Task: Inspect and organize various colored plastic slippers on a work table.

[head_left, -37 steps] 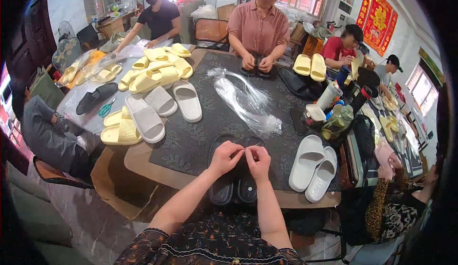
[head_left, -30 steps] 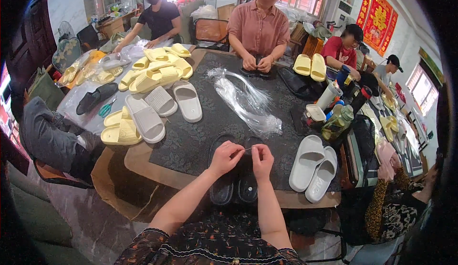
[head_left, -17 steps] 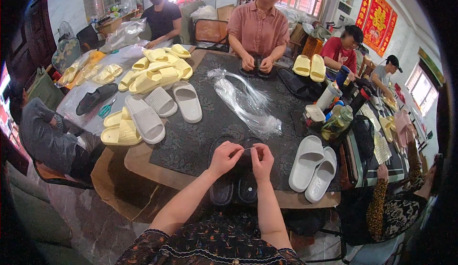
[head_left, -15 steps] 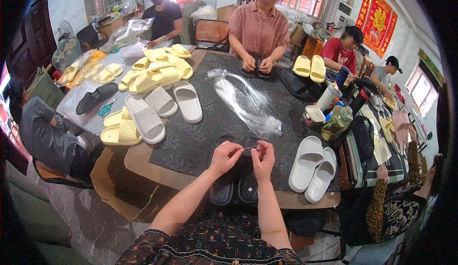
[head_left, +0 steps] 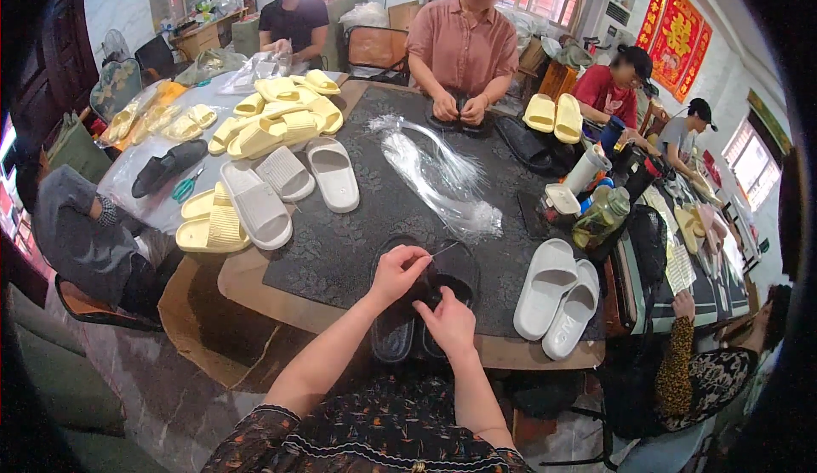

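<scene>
A pair of black slide slippers (head_left: 393,337) lies in front of me at the table's near edge. My left hand (head_left: 397,275) is closed in a pinch above them, holding a thin clear plastic strand (head_left: 443,250) that points up to the right. On the right slipper, my right hand (head_left: 448,324) grips the strap area with thumb and forefinger; part of the slipper is hidden beneath it. Beyond my hands lies a loose bundle of clear plastic strands (head_left: 438,183) on the dark patterned mat (head_left: 340,252).
Light grey slides (head_left: 545,290) stand to the right and more grey slides (head_left: 255,205) to the left. Yellow slides (head_left: 285,124) are piled at the far left near teal scissors (head_left: 185,188). Bottles (head_left: 600,217) crowd the right. Across the table a person handles black slippers (head_left: 459,120).
My right hand has left the strand and moved down onto the right slipper. My left hand keeps the strand. At the far left, a person has lifted clear plastic bags nearer themselves.
</scene>
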`<state>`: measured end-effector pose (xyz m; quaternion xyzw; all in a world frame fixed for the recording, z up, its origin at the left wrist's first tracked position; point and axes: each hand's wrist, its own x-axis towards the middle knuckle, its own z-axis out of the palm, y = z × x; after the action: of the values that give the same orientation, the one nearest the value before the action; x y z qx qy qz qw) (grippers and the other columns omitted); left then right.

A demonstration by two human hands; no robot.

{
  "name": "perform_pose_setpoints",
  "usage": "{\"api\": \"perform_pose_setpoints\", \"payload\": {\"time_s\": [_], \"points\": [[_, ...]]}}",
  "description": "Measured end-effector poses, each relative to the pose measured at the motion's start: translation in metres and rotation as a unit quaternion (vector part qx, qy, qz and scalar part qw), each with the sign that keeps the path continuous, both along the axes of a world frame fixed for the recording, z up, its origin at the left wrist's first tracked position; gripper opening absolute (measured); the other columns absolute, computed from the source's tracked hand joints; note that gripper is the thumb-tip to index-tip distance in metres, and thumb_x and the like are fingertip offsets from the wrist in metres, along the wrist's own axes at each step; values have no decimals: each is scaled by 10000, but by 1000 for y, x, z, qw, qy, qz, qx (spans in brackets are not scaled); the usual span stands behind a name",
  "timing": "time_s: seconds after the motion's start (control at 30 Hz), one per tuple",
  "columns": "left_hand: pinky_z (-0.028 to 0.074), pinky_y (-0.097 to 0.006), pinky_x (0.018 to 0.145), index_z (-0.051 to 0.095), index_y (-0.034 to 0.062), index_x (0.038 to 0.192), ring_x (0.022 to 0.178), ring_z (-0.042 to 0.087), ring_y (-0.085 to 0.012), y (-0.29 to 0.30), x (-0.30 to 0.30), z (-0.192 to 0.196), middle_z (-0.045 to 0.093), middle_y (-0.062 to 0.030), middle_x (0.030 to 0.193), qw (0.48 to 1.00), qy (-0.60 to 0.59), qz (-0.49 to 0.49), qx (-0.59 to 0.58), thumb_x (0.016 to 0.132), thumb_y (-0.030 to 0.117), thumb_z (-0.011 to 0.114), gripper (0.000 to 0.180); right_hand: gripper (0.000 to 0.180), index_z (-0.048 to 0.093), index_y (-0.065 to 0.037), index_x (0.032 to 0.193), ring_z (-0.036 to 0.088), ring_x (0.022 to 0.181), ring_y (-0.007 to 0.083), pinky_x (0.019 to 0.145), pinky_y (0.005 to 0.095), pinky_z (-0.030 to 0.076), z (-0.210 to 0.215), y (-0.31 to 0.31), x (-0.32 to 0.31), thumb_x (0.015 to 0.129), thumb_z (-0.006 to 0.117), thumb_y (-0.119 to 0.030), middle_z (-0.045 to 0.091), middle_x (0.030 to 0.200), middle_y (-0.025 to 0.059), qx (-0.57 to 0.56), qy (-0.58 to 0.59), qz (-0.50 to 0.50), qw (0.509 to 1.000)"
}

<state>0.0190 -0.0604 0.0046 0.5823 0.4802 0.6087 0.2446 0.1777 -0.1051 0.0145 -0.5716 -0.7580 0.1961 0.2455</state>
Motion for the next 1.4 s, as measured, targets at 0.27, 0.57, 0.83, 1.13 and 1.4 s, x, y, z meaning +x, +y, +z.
{"api": "perform_pose_setpoints", "payload": {"time_s": [0.27, 0.57, 0.83, 1.13, 1.4], "points": [[453, -262, 625, 668, 22, 900, 687, 576, -127, -4, -1, 2, 630, -55, 780, 1000, 18, -9, -17, 811, 122, 668, 134, 431, 534, 10, 933, 622, 713, 383, 638, 477, 477, -12, 16, -17, 821, 610, -398, 632, 722, 194, 32, -56, -3, 998], [454, -372, 788, 613, 41, 982, 924, 563, -261, -18, -60, 22, 597, -105, 962, 961, 221, 153, 57, 765, 199, 696, 281, 325, 499, -21, 830, 603, 660, 397, 590, 489, 468, -26, 17, -16, 797, 617, -322, 598, 660, 205, 69, -19, -12, 997], [239, -503, 1068, 367, -13, 1338, 1292, 279, -441, -3, -252, 22, 349, -290, 1373, 780, 432, 436, -126, 743, 403, 696, 797, 346, 497, -30, 829, 607, 621, 377, 558, 481, 482, -29, 18, -15, 787, 637, -344, 596, 648, 195, 106, -17, -11, 994], [382, -486, 913, 662, 2, 937, 850, 630, -335, -16, -271, 56, 661, -200, 866, 760, 466, 381, -246, 709, 394, 723, 458, 342, 499, -31, 850, 611, 656, 376, 570, 479, 483, -28, 17, -14, 783, 644, -333, 599, 670, 190, 98, -18, -7, 995], [495, -317, 726, 607, -27, 1060, 795, 637, -191, -10, -179, 41, 678, -113, 882, 969, 129, 112, -177, 776, 229, 699, 393, 324, 489, -31, 850, 605, 638, 387, 575, 493, 478, -31, 17, -15, 787, 634, -313, 595, 658, 193, 94, -13, -7, 995]]}}
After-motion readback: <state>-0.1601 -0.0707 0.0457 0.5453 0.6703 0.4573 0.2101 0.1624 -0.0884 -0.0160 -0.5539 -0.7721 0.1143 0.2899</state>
